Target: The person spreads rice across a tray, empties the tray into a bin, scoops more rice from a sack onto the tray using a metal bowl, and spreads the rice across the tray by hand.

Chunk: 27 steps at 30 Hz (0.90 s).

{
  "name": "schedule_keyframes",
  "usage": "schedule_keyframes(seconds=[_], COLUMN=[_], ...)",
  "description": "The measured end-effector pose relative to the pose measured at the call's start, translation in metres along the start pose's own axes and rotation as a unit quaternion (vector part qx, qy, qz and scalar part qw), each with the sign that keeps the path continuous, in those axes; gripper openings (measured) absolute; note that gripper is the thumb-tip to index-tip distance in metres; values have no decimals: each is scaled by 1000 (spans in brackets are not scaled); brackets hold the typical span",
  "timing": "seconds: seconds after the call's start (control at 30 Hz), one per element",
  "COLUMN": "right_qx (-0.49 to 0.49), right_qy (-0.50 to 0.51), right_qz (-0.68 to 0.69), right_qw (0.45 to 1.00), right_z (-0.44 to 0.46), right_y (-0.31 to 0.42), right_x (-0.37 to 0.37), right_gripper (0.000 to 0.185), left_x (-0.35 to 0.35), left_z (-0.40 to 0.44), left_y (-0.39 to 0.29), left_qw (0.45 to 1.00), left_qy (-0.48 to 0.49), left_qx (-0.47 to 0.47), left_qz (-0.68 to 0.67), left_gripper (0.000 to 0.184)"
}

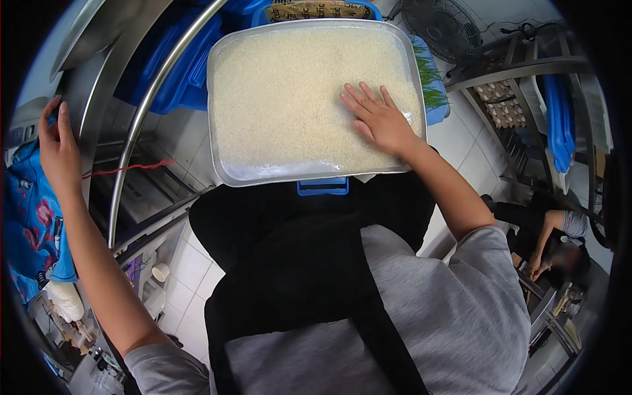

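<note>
A large metal tray (212,99) full of white rice grains (283,92) lies in front of my body. My right hand (380,125) rests palm down on the rice, right of the middle, with its fingers spread. Along the tray's near edge the rice is thin and the shiny bottom shows. Far to the left, my left hand (60,151) is raised beside a stainless steel panel (92,85); its fingers are stretched out and nothing shows in them. Whether it touches the steel, I cannot tell. A red string (131,168) runs to the right from near that wrist.
A curved steel rail (135,125) stands left of the tray. Blue plastic bins (168,59) are behind it. Green stalks (429,76) and a black fan (444,29) lie beyond the tray's right side. Another person (553,230) is at lower right, near metal shelving.
</note>
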State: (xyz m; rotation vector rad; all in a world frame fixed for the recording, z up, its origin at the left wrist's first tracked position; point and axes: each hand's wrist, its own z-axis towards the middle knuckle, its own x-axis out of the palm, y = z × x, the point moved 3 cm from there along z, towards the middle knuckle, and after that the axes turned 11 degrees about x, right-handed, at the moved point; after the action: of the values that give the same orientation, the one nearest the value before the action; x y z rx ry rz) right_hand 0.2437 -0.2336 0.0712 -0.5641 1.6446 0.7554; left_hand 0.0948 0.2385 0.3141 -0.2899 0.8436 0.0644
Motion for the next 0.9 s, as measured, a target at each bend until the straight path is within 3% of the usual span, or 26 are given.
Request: schedule_keyframes(seconds=[0.13, 0.23, 0.27, 0.33, 0.4, 0.5, 0.6, 0.77, 0.9], right_qx=[-75, 60, 58, 147, 152, 130, 162, 44, 114], right_qy=[30, -9, -8, -94, -108, -53, -101, -75, -108], right_qz=[24, -35, -35, 26, 41, -18, 3, 69, 37], right_qw=[996, 998, 998, 984, 982, 990, 982, 994, 987], right_z=[-4, 1, -1, -7, -14, -19, -17, -19, -19], right_y=[21, 6, 2, -6, -4, 2, 7, 29, 23], right_x=[10, 10, 6, -6, 3, 18, 4, -6, 0], right_gripper=[56, 56, 56, 56, 56, 58, 54, 37, 34], left_x=[-1, 0, 0, -2, -2, -1, -2, 0, -2], left_z=[0, 0, 1, 0, 1, 0, 0, 1, 2], left_y=[-1, 1, 1, 4, 7, -1, -2, 3, 4], left_qw=[1000, 999, 1000, 1000, 997, 998, 996, 997, 994], left_qy=[9, -3, -2, 0, 41, 3, 15, 28, 44], left_qx=[-9, 10, 9, 5, -20, 4, -4, -12, -27], left_qz=[16, 32, 25, 19, 58, 59, 85, 77, 93], left_gripper=[32, 33, 34, 34, 39, 35, 36, 38, 38])
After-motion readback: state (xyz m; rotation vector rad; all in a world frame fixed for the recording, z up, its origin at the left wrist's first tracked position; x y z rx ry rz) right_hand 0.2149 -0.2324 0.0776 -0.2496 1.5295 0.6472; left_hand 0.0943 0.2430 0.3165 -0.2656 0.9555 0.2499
